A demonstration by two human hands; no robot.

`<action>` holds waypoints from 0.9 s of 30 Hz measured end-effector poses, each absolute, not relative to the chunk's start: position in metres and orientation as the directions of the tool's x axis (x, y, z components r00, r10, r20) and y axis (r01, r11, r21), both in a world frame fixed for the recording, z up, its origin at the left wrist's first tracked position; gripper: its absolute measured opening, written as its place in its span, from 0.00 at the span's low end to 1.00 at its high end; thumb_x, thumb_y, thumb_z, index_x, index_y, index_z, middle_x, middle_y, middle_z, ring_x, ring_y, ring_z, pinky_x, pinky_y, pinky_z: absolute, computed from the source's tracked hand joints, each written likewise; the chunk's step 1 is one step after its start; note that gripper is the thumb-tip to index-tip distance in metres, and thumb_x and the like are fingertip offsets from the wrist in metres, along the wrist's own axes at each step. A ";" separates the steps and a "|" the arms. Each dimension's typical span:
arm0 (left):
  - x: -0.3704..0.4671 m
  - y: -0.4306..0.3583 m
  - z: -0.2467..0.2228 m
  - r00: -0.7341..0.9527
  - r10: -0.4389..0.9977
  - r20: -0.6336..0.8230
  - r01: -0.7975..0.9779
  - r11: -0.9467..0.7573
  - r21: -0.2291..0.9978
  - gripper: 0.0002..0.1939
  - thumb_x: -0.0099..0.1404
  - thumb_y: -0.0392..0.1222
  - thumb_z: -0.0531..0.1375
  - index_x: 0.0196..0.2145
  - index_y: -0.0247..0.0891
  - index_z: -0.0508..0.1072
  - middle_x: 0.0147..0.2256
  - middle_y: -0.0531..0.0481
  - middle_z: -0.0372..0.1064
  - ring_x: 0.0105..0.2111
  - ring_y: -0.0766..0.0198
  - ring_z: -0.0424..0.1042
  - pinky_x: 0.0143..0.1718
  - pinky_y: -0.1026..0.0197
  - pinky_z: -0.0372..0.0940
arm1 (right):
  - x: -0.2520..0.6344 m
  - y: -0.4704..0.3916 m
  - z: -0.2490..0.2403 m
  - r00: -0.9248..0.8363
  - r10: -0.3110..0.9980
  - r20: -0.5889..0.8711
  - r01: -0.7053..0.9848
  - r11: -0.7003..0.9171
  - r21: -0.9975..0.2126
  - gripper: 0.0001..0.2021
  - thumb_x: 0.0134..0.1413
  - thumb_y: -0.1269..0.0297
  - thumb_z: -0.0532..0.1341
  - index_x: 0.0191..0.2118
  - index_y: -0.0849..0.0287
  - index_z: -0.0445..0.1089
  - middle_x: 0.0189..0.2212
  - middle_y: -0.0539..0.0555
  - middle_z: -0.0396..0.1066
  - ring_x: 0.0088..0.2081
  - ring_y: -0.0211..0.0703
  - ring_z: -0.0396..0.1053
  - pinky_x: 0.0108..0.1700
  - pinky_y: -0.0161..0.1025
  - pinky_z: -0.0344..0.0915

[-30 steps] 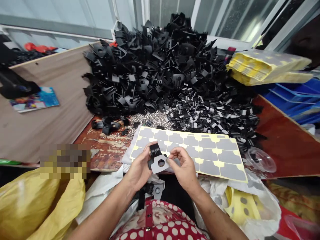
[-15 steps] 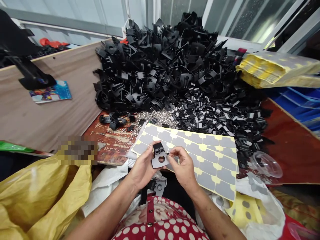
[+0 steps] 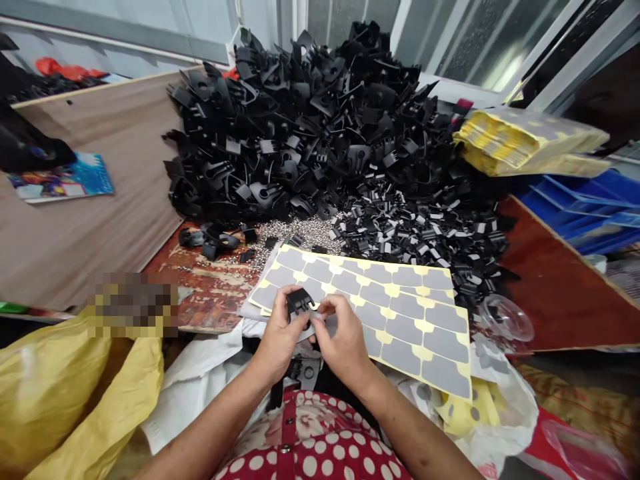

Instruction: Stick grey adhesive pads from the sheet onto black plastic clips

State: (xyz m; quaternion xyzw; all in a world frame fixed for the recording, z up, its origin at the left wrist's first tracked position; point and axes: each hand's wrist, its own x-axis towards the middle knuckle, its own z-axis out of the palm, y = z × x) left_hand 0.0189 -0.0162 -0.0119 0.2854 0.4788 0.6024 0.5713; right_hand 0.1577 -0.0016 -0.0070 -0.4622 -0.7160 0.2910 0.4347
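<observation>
Our left hand (image 3: pixel 281 337) grips a black clip (image 3: pixel 299 299) over the table's (image 3: pixel 213 300) near edge; our right hand (image 3: pixel 344 339) touches its side, grip unclear to us.
Just beyond, we note grey-and-yellow sheets (image 3: pixel 403 327) along that edge; then metal beads (image 3: pixel 313 231) and small black parts (image 3: pixel 400 230); toward the far edge, a heap of larger black pieces (image 3: pixel 310 123).

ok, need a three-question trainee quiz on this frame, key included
1. True or false: the left hand holds a black plastic part.
2. The backing of the grey-patched sheets is: a) blue, b) yellow, c) red.
3. Fill in: from the camera's view, the clear plastic container lies to the ___ of those sheets.

Key: 1 true; 2 b; 3 right.
</observation>
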 end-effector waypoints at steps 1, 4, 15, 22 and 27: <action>0.020 -0.017 -0.014 -0.226 0.956 -0.189 -0.381 0.092 0.920 0.25 0.59 0.40 0.69 0.51 0.45 0.65 0.40 0.54 0.64 0.36 0.66 0.68 0.33 0.67 0.66 | 0.157 -0.004 -0.008 -0.212 0.894 0.394 0.438 0.447 -0.780 0.15 0.60 0.74 0.58 0.51 0.53 0.63 0.46 0.55 0.67 0.38 0.41 0.72 0.44 0.42 0.75; 0.022 -0.021 -0.016 -0.229 0.953 -0.200 -0.373 0.104 0.922 0.25 0.60 0.43 0.68 0.52 0.46 0.63 0.40 0.54 0.65 0.31 0.67 0.68 0.25 0.67 0.66 | 0.156 -0.008 -0.010 -0.275 0.831 0.484 0.500 0.553 -0.666 0.20 0.61 0.75 0.58 0.56 0.54 0.60 0.56 0.62 0.60 0.38 0.41 0.72 0.47 0.45 0.75; 0.021 -0.032 -0.016 -0.263 0.932 -0.249 -0.403 0.129 0.906 0.27 0.57 0.47 0.70 0.50 0.47 0.63 0.37 0.57 0.65 0.25 0.69 0.67 0.18 0.69 0.63 | 0.157 -0.014 0.011 -0.443 0.814 0.375 0.636 0.580 -0.508 0.17 0.57 0.75 0.61 0.52 0.56 0.66 0.57 0.64 0.62 0.49 0.51 0.70 0.55 0.53 0.68; 0.000 -0.050 -0.014 -0.138 0.959 -0.249 -0.351 0.188 0.918 0.33 0.56 0.51 0.72 0.55 0.49 0.64 0.31 0.59 0.66 0.22 0.68 0.65 0.21 0.67 0.65 | 0.165 -0.004 0.007 -0.435 0.898 0.065 0.553 0.323 -0.768 0.26 0.52 0.58 0.72 0.54 0.56 0.66 0.47 0.57 0.72 0.44 0.48 0.70 0.49 0.46 0.70; -0.037 -0.082 -0.026 -0.068 0.978 -0.198 0.011 0.200 0.980 0.28 0.61 0.54 0.67 0.58 0.49 0.71 0.46 0.47 0.77 0.41 0.53 0.76 0.45 0.56 0.73 | 0.180 0.037 0.015 -0.719 0.668 -0.192 0.415 0.191 -0.889 0.20 0.53 0.61 0.71 0.52 0.53 0.74 0.37 0.47 0.77 0.31 0.35 0.70 0.34 0.31 0.66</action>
